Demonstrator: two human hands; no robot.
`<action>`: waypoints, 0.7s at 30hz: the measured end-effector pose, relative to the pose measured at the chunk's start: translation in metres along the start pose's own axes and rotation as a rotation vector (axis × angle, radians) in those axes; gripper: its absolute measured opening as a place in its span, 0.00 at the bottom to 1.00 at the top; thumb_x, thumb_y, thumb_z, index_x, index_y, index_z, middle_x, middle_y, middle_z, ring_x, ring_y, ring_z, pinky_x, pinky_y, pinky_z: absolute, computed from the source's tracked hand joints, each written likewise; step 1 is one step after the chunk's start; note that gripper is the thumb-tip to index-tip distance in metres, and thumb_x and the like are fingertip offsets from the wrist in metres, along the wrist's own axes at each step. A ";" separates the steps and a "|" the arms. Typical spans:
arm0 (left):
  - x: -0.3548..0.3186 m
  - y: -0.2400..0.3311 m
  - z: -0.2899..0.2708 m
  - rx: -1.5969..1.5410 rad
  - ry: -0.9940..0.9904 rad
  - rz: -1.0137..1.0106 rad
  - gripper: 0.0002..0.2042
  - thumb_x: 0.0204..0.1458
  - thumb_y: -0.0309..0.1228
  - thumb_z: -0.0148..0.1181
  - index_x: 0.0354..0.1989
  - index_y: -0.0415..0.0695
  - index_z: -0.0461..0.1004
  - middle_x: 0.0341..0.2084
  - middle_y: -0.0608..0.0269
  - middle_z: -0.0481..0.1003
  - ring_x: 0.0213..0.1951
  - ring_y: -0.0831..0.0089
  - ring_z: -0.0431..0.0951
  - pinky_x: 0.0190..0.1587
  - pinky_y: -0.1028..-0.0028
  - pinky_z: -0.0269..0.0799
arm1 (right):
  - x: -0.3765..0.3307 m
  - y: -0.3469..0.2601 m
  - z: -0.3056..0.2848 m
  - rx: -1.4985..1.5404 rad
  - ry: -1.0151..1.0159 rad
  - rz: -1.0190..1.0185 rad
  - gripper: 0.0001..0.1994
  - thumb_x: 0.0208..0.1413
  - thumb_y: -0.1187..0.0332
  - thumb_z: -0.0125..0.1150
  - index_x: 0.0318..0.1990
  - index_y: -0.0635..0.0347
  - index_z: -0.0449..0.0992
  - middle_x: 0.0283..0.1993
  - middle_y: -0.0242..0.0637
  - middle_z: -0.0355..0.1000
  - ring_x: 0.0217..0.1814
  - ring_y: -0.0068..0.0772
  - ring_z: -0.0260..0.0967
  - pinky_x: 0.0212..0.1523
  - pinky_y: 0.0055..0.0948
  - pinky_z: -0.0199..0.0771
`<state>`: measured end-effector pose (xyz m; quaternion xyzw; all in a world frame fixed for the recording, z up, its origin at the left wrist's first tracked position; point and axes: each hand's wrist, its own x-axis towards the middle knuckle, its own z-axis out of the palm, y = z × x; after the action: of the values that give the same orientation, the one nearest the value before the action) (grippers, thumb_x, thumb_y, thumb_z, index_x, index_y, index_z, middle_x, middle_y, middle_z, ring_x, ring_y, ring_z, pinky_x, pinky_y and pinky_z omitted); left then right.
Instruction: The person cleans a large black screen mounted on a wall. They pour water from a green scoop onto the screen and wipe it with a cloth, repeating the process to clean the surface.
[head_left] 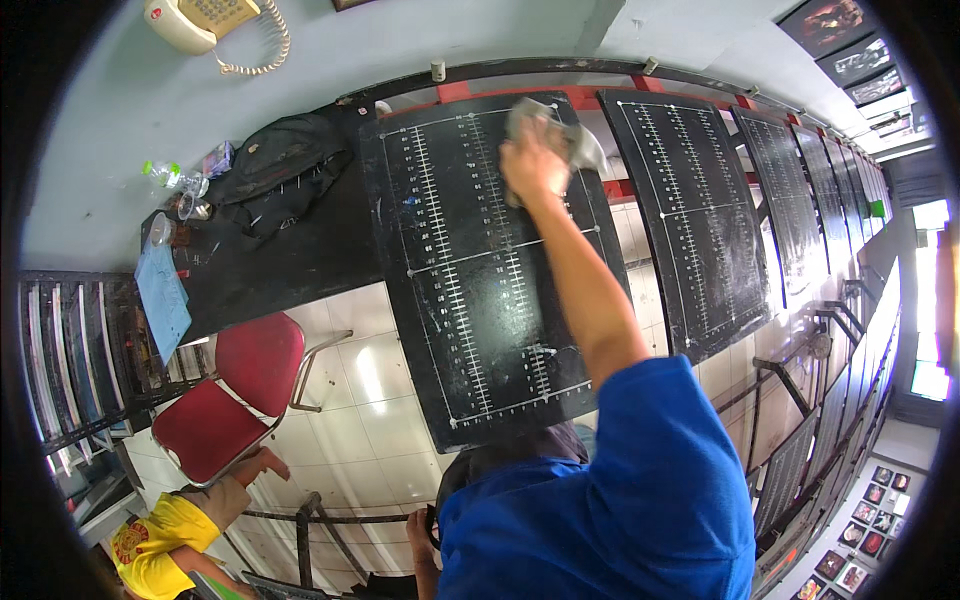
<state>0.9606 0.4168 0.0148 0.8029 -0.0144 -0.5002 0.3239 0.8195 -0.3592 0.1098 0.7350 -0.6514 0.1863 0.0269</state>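
My right arm, in a blue sleeve, reaches across a black board point(470, 300) printed with white scales and grid lines. At its far right corner my right hand point(537, 160) presses on a greyish cloth point(587, 152), the fingers partly hidden by the cloth's folds. Part of the cloth hangs past the board's right edge. My left hand point(420, 535) is low beside my body, its fingers bent near a dark curved thing; whether it grips this is too obscured to make out.
Similar black boards point(690, 210) run in a row to the right. At left, a black desk point(290, 270) bears a backpack point(285, 165), bottles point(165, 173) and blue paper point(163, 295). Below are a red chair point(262, 365) and a person in a yellow shirt point(170, 540).
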 end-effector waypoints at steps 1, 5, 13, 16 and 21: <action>-0.003 0.012 0.006 0.042 -0.014 0.065 0.14 0.65 0.38 0.51 0.44 0.39 0.75 0.33 0.61 0.78 0.32 0.70 0.79 0.32 0.72 0.75 | 0.013 -0.042 -0.013 0.178 -0.245 0.079 0.28 0.60 0.53 0.50 0.67 0.52 0.65 0.74 0.49 0.58 0.63 0.54 0.70 0.59 0.51 0.73; 0.045 0.033 0.000 0.020 -0.142 -0.040 0.15 0.66 0.40 0.49 0.48 0.40 0.74 0.36 0.60 0.79 0.34 0.70 0.80 0.33 0.72 0.75 | -0.032 -0.108 0.028 0.222 -0.032 -0.455 0.22 0.57 0.56 0.53 0.57 0.54 0.73 0.55 0.45 0.76 0.57 0.47 0.75 0.57 0.47 0.74; 0.097 0.072 0.002 -0.173 0.041 -0.200 0.16 0.66 0.42 0.45 0.49 0.44 0.72 0.37 0.58 0.79 0.34 0.68 0.79 0.34 0.68 0.76 | -0.236 0.033 -0.140 0.221 -0.746 -0.679 0.34 0.55 0.54 0.60 0.71 0.34 0.60 0.73 0.40 0.59 0.74 0.51 0.57 0.70 0.56 0.59; 0.079 -0.010 -0.011 -0.198 -0.160 -0.308 0.16 0.66 0.44 0.48 0.47 0.45 0.72 0.35 0.59 0.79 0.32 0.68 0.79 0.33 0.67 0.77 | -0.161 0.084 -0.111 0.227 -0.513 -0.334 0.35 0.51 0.60 0.64 0.69 0.37 0.64 0.70 0.45 0.63 0.74 0.53 0.56 0.71 0.57 0.57; 0.016 -0.068 0.004 -0.201 -0.223 -0.340 0.14 0.66 0.40 0.48 0.45 0.41 0.71 0.30 0.59 0.76 0.30 0.67 0.80 0.29 0.70 0.78 | 0.040 0.080 0.016 0.130 0.046 -0.138 0.26 0.61 0.59 0.50 0.66 0.58 0.67 0.69 0.56 0.63 0.72 0.59 0.59 0.70 0.50 0.59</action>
<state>0.9448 0.4624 -0.0357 0.6973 0.1353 -0.6320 0.3099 0.7489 -0.4134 0.0906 0.7739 -0.5849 0.2427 0.0066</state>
